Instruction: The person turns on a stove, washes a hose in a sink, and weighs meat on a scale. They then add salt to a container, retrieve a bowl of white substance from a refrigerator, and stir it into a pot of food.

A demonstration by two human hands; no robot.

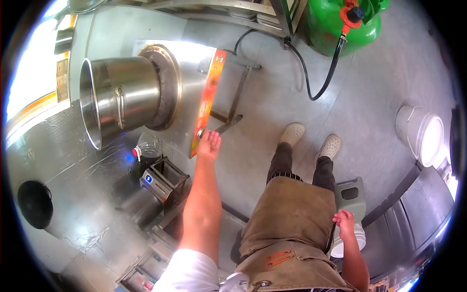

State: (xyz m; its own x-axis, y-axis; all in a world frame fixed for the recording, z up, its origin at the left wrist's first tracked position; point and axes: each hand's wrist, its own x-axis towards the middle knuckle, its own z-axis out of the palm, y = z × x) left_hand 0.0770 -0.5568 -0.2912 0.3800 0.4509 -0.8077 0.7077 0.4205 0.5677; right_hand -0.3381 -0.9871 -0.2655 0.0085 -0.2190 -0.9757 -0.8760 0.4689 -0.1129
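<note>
My left hand (209, 144) reaches out to the orange front panel (210, 90) of a gas stove, its fingers closed around a control knob (201, 132). The hand partly hides the knob. On the stove's round burner ring (168, 87) stands a large steel stockpot (129, 92) with side handles. My right hand (344, 221) hangs beside my brown apron (289, 214) with its fingers curled in. Whether anything is in those fingers I cannot make out.
A green gas cylinder (335, 29) with a black hose (306, 73) stands on the floor ahead. A clear plastic bottle (150, 146) and a small device with a blue display (156, 184) are at left. White buckets (421, 134) and a grey jug (351, 197) are at right.
</note>
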